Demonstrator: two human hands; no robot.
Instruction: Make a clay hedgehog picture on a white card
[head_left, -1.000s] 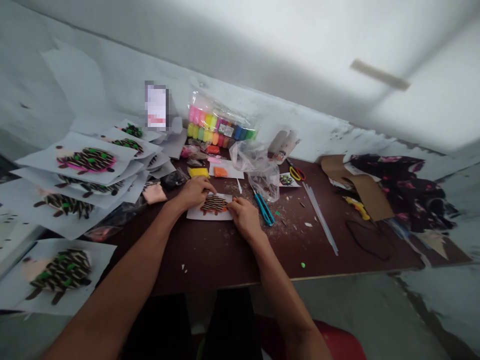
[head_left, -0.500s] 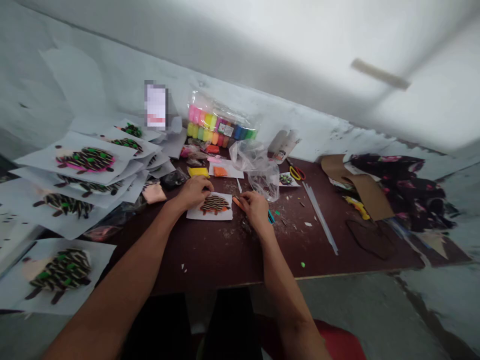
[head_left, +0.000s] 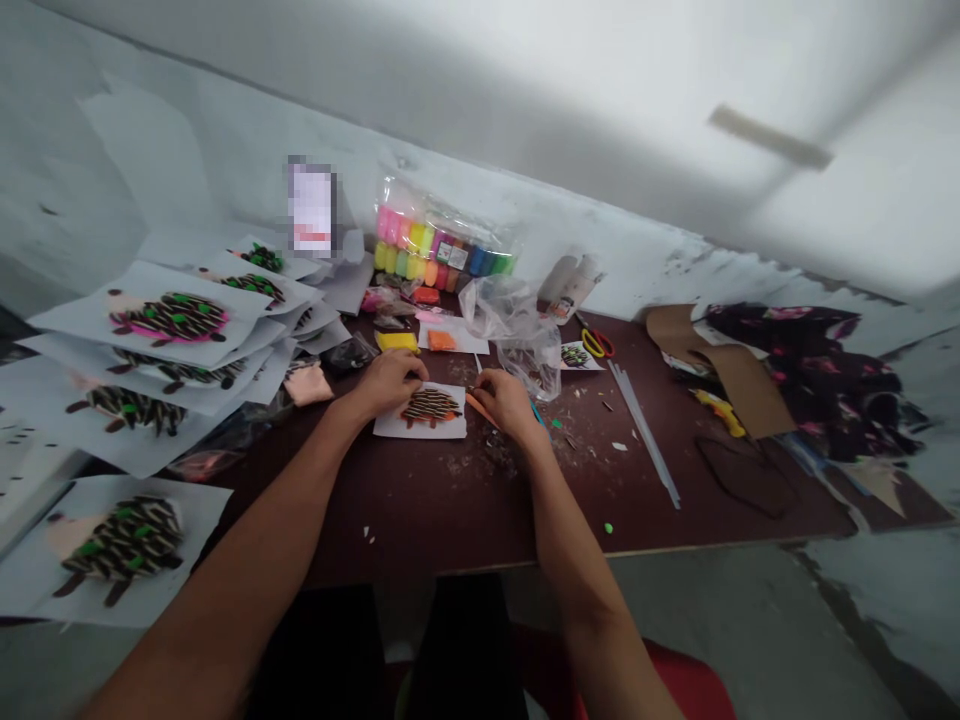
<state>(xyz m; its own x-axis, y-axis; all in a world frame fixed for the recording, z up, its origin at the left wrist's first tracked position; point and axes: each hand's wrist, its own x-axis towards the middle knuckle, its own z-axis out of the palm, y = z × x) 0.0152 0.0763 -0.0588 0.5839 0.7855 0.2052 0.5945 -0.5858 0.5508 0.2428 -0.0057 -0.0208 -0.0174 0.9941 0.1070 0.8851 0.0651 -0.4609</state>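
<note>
Currently: left hand [head_left: 386, 384] resting flat on paper card [head_left: 420, 430], pinning it steady — clay hedgehog [head_left: 431, 407] mid-card, on maroon table [head_left: 420, 500] — right hand [head_left: 510, 405] pinching thin orange strip [head_left: 478, 408] just beside card.

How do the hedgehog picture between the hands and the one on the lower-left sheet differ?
The orange-edged clay hedgehog between the left hand and right hand shows no green; the black-and-cream clay hedgehog at lower left has green bits. The first lies on the table, the second far left. Both sit on white paper with striped spines.
</note>
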